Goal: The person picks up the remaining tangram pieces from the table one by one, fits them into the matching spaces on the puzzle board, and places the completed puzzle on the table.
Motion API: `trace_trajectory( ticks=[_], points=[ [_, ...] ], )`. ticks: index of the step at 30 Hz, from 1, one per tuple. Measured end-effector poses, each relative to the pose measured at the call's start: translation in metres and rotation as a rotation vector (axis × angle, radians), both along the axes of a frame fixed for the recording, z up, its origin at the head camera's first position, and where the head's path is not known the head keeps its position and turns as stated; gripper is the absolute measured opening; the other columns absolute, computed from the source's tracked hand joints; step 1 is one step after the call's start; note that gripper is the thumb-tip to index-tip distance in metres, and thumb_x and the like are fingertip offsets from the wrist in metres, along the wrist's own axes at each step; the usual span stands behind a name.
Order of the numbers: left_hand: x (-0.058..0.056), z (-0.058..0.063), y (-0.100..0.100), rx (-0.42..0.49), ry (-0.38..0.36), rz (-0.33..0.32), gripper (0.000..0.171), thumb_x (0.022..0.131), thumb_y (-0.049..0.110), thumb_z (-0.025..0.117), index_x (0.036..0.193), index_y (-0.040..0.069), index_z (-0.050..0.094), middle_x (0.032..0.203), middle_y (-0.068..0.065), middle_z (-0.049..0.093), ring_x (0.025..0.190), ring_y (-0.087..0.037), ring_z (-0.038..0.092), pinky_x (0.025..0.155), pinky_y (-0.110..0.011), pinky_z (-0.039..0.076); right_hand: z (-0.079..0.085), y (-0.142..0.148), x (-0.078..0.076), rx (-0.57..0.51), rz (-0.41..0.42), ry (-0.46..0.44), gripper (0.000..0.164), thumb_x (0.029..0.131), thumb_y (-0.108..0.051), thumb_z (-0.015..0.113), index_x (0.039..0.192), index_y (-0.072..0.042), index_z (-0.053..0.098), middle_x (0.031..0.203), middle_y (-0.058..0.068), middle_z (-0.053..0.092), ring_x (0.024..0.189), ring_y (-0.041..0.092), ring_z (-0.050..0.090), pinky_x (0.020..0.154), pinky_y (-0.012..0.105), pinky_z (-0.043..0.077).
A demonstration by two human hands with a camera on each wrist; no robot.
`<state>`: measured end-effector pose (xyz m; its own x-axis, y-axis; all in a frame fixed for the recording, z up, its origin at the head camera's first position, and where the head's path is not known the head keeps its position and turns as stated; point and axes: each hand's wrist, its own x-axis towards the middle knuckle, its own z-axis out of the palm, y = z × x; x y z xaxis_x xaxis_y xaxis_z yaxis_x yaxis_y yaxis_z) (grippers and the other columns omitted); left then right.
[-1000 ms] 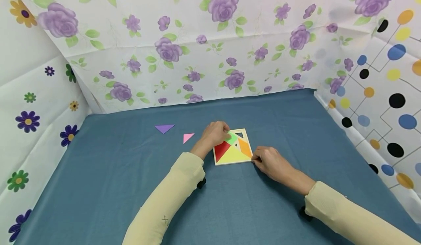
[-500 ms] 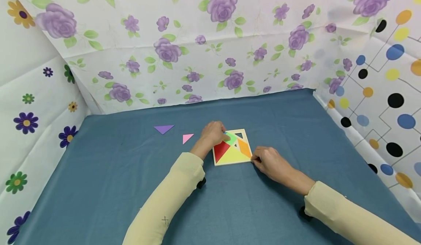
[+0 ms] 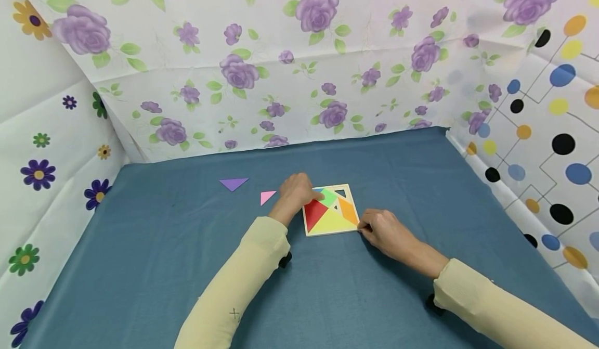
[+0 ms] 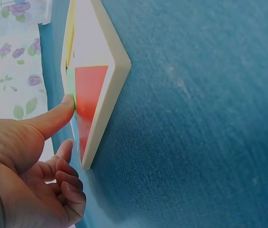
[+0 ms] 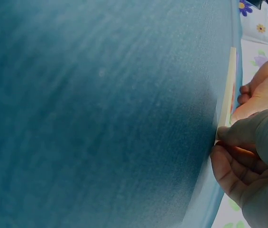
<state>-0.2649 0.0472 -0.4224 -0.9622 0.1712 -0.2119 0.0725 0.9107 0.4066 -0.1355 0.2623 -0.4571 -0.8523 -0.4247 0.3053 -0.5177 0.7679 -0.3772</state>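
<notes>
My left hand lays its thumb on the green piece, with the other fingers loosely bent past the tray's edge and gripping nothing that I can see. My right hand pinches the near right corner of the tray, which sits on the blue-covered counter between my hands.

As I judge it, I'm settling the green piece beside the red piece and the blue piece. It calls for straight-down thumb pressure near the middle of the green piece; a sideways push could ride it up over a neighbour. The right pinch needs only enough firmness to stop the tray sliding, without tipping that corner upward.

I'd check that everything lies level before lifting the thumb. Two dark gaps show in the tray, and the pink triangle and purple triangle lie outside it, to the left, so those probably belong there.
</notes>
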Motion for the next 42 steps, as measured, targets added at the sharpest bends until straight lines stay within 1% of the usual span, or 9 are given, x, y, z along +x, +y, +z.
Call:
trace_trajectory(
  ticks=[4,10,14,20,26,29,34,37,42],
  points=[
    [0.001,0.0,-0.001,0.004,-0.006,0.012,0.039,0.085,0.043,0.085,0.099,0.01,0.072,0.087,-0.003,0.062,0.084,-0.021,0.059,0.075,-0.035,0.05,-0.001,0.0,0.0,0.0,0.005,0.004,0.014,0.087,0.008,0.077,0.09,-0.006,0.079,0.085,0.001,0.068,0.074,0.01,0.065,0.066,0.026,0.057],
    [0.0,-0.001,-0.003,0.021,0.001,0.017,0.038,0.084,0.042,0.086,0.099,0.01,0.072,0.089,-0.004,0.063,0.086,-0.022,0.06,0.077,-0.036,0.05,-0.001,0.0,0.0,0.003,0.005,-0.003,0.012,0.087,0.006,0.078,0.091,-0.005,0.079,0.086,0.001,0.068,0.075,0.01,0.065,0.067,0.026,0.057],
    [0.0,-0.001,-0.006,0.032,0.017,0.007,0.037,0.086,0.039,0.085,0.106,0.009,0.074,0.096,-0.004,0.066,0.091,-0.023,0.061,0.081,-0.038,0.051,-0.001,0.0,0.0,0.001,0.005,-0.003,0.012,0.088,0.006,0.077,0.091,-0.005,0.079,0.086,0.001,0.068,0.075,0.01,0.065,0.067,0.027,0.057],
    [0.001,-0.002,-0.016,0.088,0.046,-0.01,0.036,0.093,0.034,0.079,0.115,0.007,0.074,0.107,-0.008,0.067,0.098,-0.025,0.062,0.087,-0.042,0.051,-0.001,-0.001,0.001,0.001,0.003,-0.002,0.012,0.088,0.006,0.078,0.091,-0.006,0.079,0.085,0.001,0.068,0.074,0.01,0.064,0.066,0.026,0.057],
    [0.003,0.004,-0.03,0.141,0.109,-0.003,0.024,0.097,0.028,0.074,0.111,0.008,0.074,0.106,-0.007,0.068,0.099,-0.025,0.063,0.086,-0.043,0.052,-0.001,-0.001,0.0,0.004,0.004,0.001,0.013,0.087,0.006,0.078,0.09,-0.006,0.079,0.085,0.001,0.068,0.074,0.009,0.064,0.066,0.026,0.056],
    [0.002,0.005,-0.038,0.161,0.122,0.01,0.021,0.099,0.026,0.072,0.11,0.009,0.074,0.107,-0.006,0.069,0.1,-0.025,0.064,0.088,-0.045,0.052,-0.001,-0.001,0.0,0.003,0.001,-0.002,0.013,0.087,0.006,0.078,0.09,-0.006,0.079,0.084,0.001,0.067,0.073,0.009,0.064,0.066,0.026,0.056],
    [0.002,0.006,-0.055,0.173,0.134,0.022,0.021,0.099,0.024,0.071,0.114,0.008,0.073,0.113,-0.01,0.066,0.106,-0.029,0.063,0.092,-0.048,0.051,-0.001,-0.001,0.0,0.003,-0.004,-0.008,0.013,0.087,0.006,0.078,0.09,-0.006,0.079,0.084,0.0,0.067,0.073,0.009,0.063,0.066,0.027,0.056],
    [0.002,0.006,-0.066,0.165,0.141,0.014,0.023,0.1,0.021,0.07,0.117,0.006,0.073,0.118,-0.013,0.065,0.11,-0.031,0.061,0.095,-0.048,0.05,-0.001,-0.001,0.0,0.002,-0.004,-0.009,0.013,0.087,0.006,0.078,0.09,-0.006,0.079,0.084,0.0,0.067,0.074,0.009,0.063,0.066,0.027,0.056],
    [0.001,0.006,-0.085,0.145,0.148,0.015,0.024,0.099,0.013,0.068,0.121,0.005,0.074,0.122,-0.013,0.069,0.115,-0.031,0.063,0.096,-0.048,0.051,0.0,-0.002,0.0,0.002,-0.003,-0.009,0.012,0.087,0.006,0.078,0.09,-0.006,0.079,0.084,0.0,0.067,0.073,0.008,0.062,0.066,0.027,0.056]
  ],
)
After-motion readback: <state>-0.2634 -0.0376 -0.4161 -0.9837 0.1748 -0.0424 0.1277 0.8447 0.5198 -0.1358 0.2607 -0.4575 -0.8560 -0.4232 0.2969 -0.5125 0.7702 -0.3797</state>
